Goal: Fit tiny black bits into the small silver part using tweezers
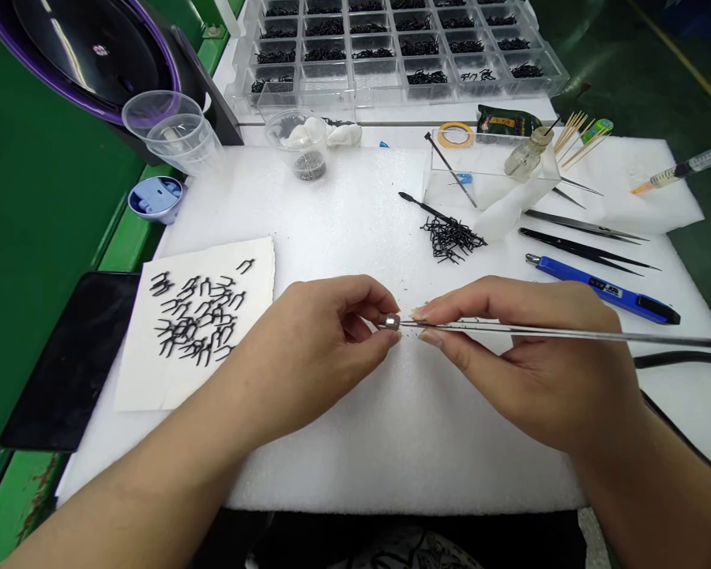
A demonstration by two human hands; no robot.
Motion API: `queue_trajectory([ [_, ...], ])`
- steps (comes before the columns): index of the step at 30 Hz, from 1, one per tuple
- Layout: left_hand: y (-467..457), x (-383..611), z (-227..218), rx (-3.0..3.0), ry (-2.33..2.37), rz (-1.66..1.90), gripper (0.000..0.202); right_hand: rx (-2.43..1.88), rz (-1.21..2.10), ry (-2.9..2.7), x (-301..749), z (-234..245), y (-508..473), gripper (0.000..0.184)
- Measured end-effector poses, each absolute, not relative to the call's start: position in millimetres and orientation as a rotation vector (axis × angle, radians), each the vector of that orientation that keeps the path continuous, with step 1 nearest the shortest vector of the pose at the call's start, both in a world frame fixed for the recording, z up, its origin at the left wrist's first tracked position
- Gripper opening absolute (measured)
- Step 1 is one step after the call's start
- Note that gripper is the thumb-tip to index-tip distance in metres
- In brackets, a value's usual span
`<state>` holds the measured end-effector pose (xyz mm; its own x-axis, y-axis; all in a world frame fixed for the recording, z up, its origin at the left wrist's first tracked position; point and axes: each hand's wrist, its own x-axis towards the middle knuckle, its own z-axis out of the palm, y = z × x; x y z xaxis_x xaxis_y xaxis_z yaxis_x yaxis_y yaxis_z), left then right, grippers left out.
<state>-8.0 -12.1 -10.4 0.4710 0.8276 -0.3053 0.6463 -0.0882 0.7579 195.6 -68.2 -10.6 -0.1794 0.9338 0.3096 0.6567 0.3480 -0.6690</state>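
Between the thumb and index finger of my left hand (pixel 337 348) is a small shiny metal piece (pixel 393 322), too small to name more closely. My right hand (pixel 527 340) grips a pair of long metal tweezers (pixel 498 326), whose tips point left and reach the metal piece. Both hands meet over the middle of the white foam board (pixel 403 442). To the left of my left hand, many black forked pieces (pixel 198 308) lie spread on a square of white paper (pixel 136 383). Beyond my right hand lies a loose pile of similar black pieces (pixel 453 237).
A compartment tray (pixel 355 95) of black parts stands at the back. Right side: a blue utility knife (pixel 604 288), black tweezers (pixel 586 249), a syringe (pixel 687 166), a glass bottle (pixel 527 156). Left side: clear cups (pixel 178 130), a dark tablet (pixel 65 356) and a purple-rimmed machine (pixel 95 51).
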Motion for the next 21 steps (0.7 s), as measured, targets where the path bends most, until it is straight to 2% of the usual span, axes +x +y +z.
queue_trajectory([
  [21,-11.6,-7.8,-7.8,1.776,1.243,0.219,0.012,-1.339,0.541,-1.942,195.7,-10.6,-66.8,0.011],
])
